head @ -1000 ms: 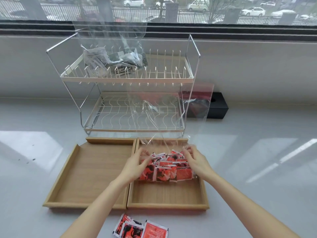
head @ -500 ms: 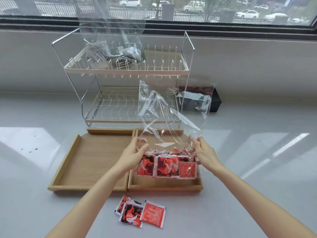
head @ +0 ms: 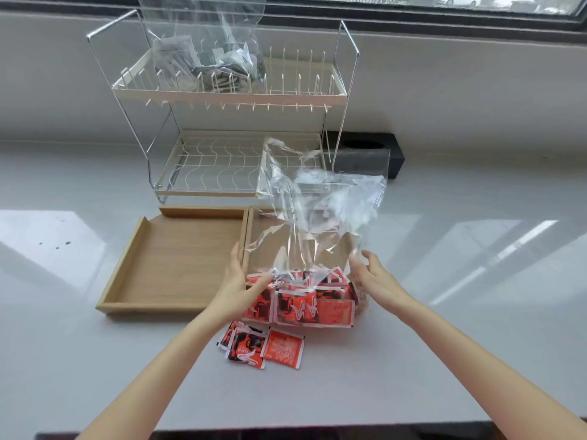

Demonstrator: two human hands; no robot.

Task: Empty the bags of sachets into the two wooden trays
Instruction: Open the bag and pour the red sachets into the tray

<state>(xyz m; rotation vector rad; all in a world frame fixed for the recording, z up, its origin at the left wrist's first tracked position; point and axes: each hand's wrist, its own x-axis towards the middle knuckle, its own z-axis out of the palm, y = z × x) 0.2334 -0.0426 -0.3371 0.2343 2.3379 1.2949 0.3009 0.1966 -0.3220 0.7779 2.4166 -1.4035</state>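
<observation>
A clear plastic bag [head: 317,201] stands upright between my hands, and its bottom is packed with red sachets [head: 301,301]. My left hand [head: 239,289] grips the bag's left side low down. My right hand [head: 373,279] holds the right side, with its fingers against the plastic. The bag hangs over the near edge of the right wooden tray [head: 259,231]. The left wooden tray [head: 181,258] has nothing in it. Three loose red sachets [head: 263,346] lie on the table in front of the trays. A second clear bag of grey sachets [head: 209,55] sits on the rack's top shelf.
A two-tier wire dish rack [head: 228,100] stands behind the trays, with a bare lower shelf. A black box [head: 381,154] sits to the right of it against the wall. The white table's near edge [head: 286,430] runs along the bottom of the view.
Both hands have lifted the bag of red sachets off the right tray's floor and drawn it toward me, to the tray's near edge. The bag's upper part has crumpled and leaned right.
</observation>
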